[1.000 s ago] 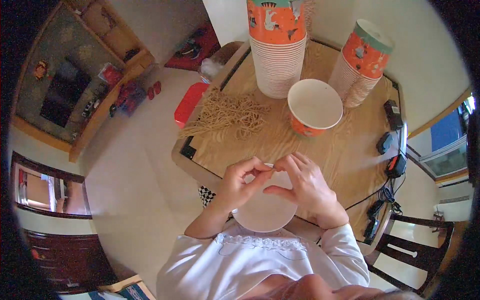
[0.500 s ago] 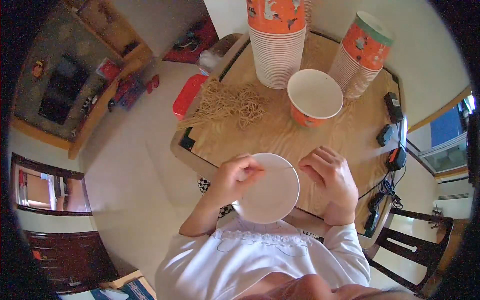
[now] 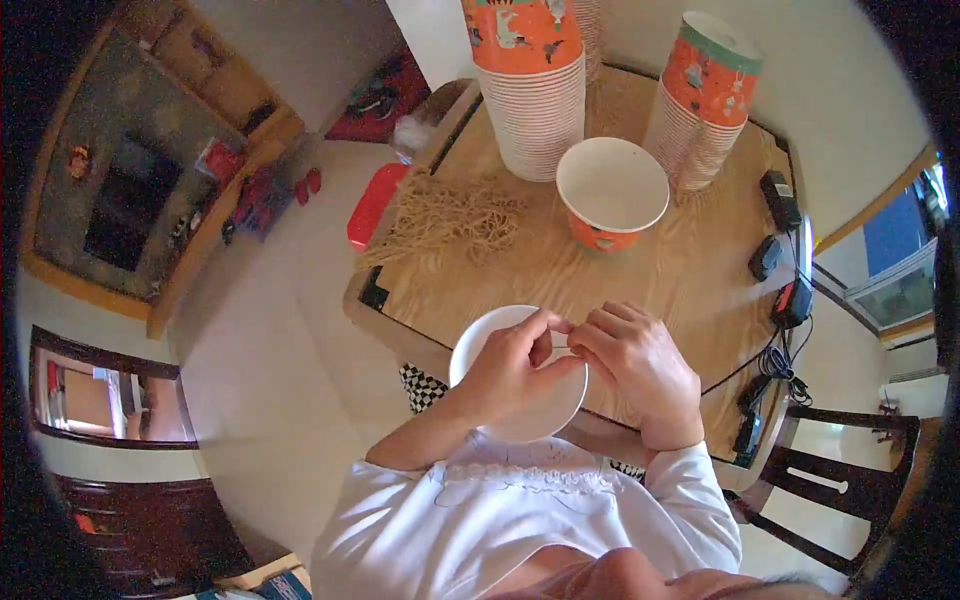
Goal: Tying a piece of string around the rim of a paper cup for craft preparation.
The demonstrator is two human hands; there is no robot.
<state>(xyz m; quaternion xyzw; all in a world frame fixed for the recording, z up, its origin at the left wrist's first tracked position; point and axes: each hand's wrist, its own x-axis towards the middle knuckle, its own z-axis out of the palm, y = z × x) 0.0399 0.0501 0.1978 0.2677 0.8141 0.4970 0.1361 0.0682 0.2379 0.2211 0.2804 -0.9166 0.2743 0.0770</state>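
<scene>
My left hand (image 3: 508, 370) and my right hand (image 3: 638, 362) meet over the right side of a white paper bucket (image 3: 472, 345). The bucket sits at the table's near edge against my body, its mouth facing up. A thin strand (image 3: 560, 347) runs between my pinched fingertips, one end in each hand; it looks like twine. My left hand and wrist cover much of the bucket's opening. Beyond my hands, a loose pile of tan twine (image 3: 465, 215) lies on the table at the far left. One orange paper bucket (image 3: 612, 185) stands upright with its white inside showing.
A tall stack of orange paper buckets (image 3: 535, 110) and another stack (image 3: 705, 100) stand at the back of the wooden table (image 3: 660, 290). Black adapters and a coiled cable (image 3: 778, 362) line the right edge. A red lid-like object (image 3: 376, 205) is at the left. A dark chair (image 3: 840, 470) stands right.
My left hand has moved right, across the bucket's mouth, until its fingertips are close to my right hand's. The strand between them now shows a shorter span. The view has shifted slightly.
</scene>
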